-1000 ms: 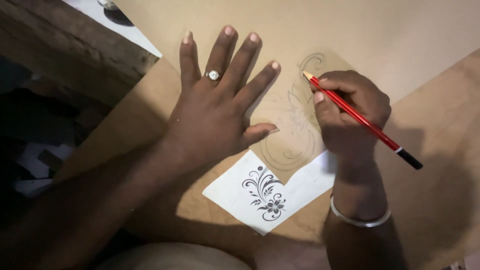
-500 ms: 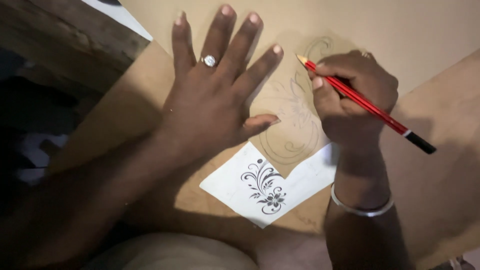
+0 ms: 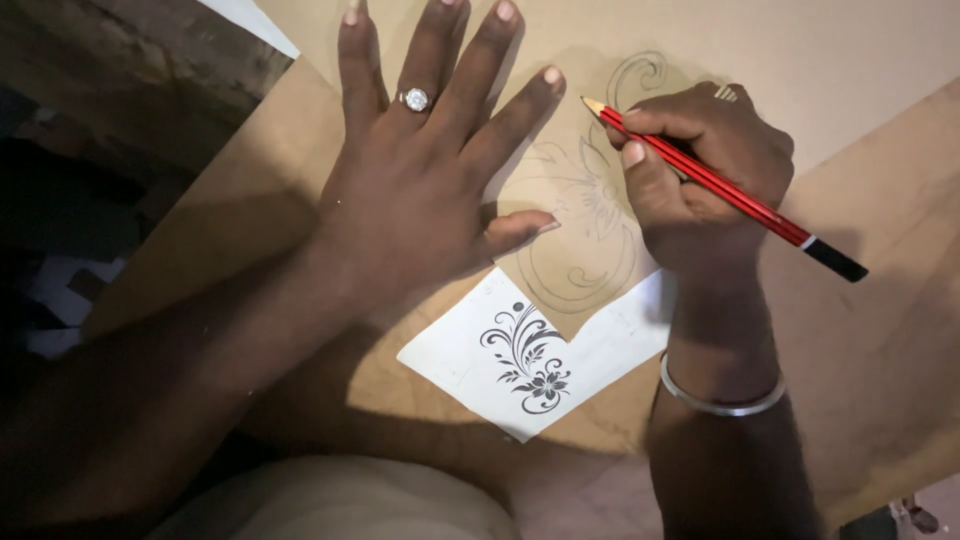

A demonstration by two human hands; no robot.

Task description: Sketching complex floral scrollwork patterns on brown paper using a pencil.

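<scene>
My left hand [image 3: 425,180] lies flat with fingers spread on a tan wooden board [image 3: 270,210], a ring on one finger. My right hand [image 3: 700,180] grips a red pencil [image 3: 720,190] with a black end, its tip pointing up-left just above a faint pencil drawing of a flower with scrolls [image 3: 590,200] on the board. A white paper [image 3: 530,360] with a printed black floral design lies below the drawing, its upper part tucked under the board's corner. A metal bangle [image 3: 720,400] circles my right wrist.
A second wooden panel [image 3: 890,300] lies under the board at the right. A dark rough surface [image 3: 120,80] and a drop to a dark floor sit at the left. A white sheet corner [image 3: 250,20] shows at the top left. My lap is at the bottom.
The view has shifted so both hands sit higher in the frame. The pencil tip has come nearer the drawn scroll. My left hand stays flat on the board.
</scene>
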